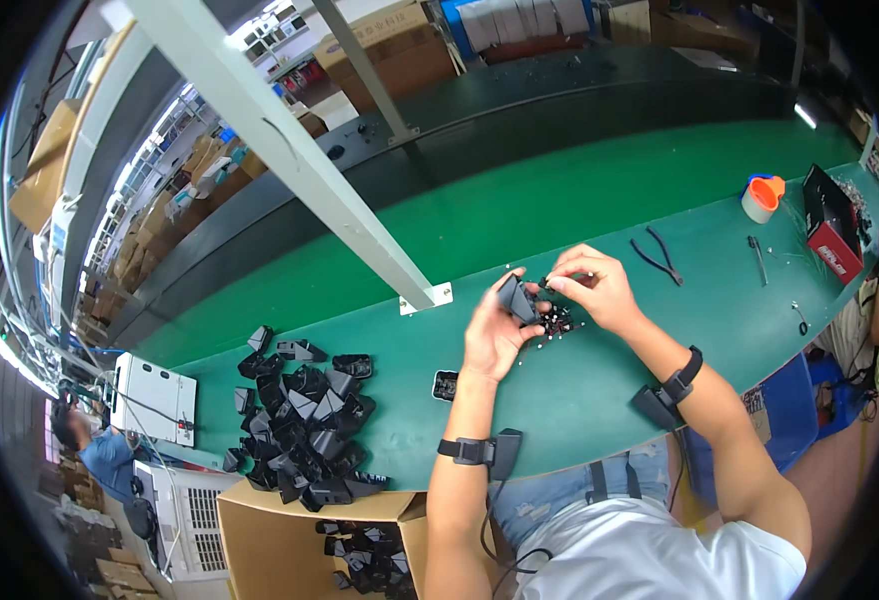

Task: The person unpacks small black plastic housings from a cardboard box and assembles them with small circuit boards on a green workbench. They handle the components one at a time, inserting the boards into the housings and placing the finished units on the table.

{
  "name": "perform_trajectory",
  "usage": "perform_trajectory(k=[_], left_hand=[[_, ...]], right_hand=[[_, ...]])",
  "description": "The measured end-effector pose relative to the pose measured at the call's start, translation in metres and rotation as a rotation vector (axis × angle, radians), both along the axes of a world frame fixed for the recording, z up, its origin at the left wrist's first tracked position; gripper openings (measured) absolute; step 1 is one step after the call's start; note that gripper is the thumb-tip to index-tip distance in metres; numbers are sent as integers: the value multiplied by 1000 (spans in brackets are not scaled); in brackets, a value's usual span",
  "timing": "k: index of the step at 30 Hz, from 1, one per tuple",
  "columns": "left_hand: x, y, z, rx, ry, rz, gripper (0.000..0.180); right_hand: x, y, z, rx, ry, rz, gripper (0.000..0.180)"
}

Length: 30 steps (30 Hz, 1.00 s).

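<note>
Over the green bench, my left hand (493,332) grips a black plastic housing (518,300) with angled sides. Just right of it, my right hand (599,288) has thumb and forefinger pinched at a small dark part (544,285) beside the housing; its kind is too small to make out. Beneath both hands lies a little heap of small black and silvery pieces (557,322), partly hidden by the left fingers. On the bench left of my left forearm sits a single black part with a light rim (445,385).
Many similar black housings (309,410) are piled at left, above an open cardboard box (289,535) holding more. A metal post (339,200) stands on the bench. Pliers (659,258), an orange-and-white tape roll (761,198) and a red-black box (831,225) lie right. A person (109,460) is far left.
</note>
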<state>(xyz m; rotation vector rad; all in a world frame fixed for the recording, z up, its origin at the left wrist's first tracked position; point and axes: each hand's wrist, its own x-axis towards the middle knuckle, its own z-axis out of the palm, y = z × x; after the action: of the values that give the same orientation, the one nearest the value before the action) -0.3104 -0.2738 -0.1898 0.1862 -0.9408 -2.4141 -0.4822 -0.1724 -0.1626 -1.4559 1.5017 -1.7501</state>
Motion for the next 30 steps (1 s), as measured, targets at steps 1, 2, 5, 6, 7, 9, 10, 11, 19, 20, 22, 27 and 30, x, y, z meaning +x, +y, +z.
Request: perform_trajectory(k=[1,2,5,6,7,9,10,11,19,20,22,27,30], left_hand=[[-1,3,-9,-35,-50,4,52],[-2,0,-15,-21,-29,-9,50],[-9,6,-12,107,-9,-16,42],[-7,3,-13,97,-5,-17,42],[-5,1,-15,88,0,-16,42],[-6,3,-11,95,3,-5,41],[-7,5,-6,96,7,-2,40],[-8,9,-3,84,-3,13,39],[-6,9,-12,67,30,-40,34],[-7,9,-13,56,44,-59,34],[-9,13,-10,25,9,-24,34],[-9,20,-5,-44,-8,-12,36],[-8,20,-8,-73,-37,19,37]], right_hand=[[3,5,-3,-15,126,-56,9],[5,4,-2,11,186,-21,11],[9,8,-9,-41,178,-46,12],[12,10,-5,-77,211,-46,13],[13,11,-5,-96,236,-45,13],[12,11,-6,-139,290,-48,14],[11,11,-6,-138,299,-54,14],[11,12,-5,-137,308,-59,14],[10,12,0,-244,455,-46,14],[10,13,2,-250,474,-36,14],[13,15,7,-249,468,-36,15],[18,17,2,-189,395,-57,14],[20,18,1,-119,408,-99,13]])
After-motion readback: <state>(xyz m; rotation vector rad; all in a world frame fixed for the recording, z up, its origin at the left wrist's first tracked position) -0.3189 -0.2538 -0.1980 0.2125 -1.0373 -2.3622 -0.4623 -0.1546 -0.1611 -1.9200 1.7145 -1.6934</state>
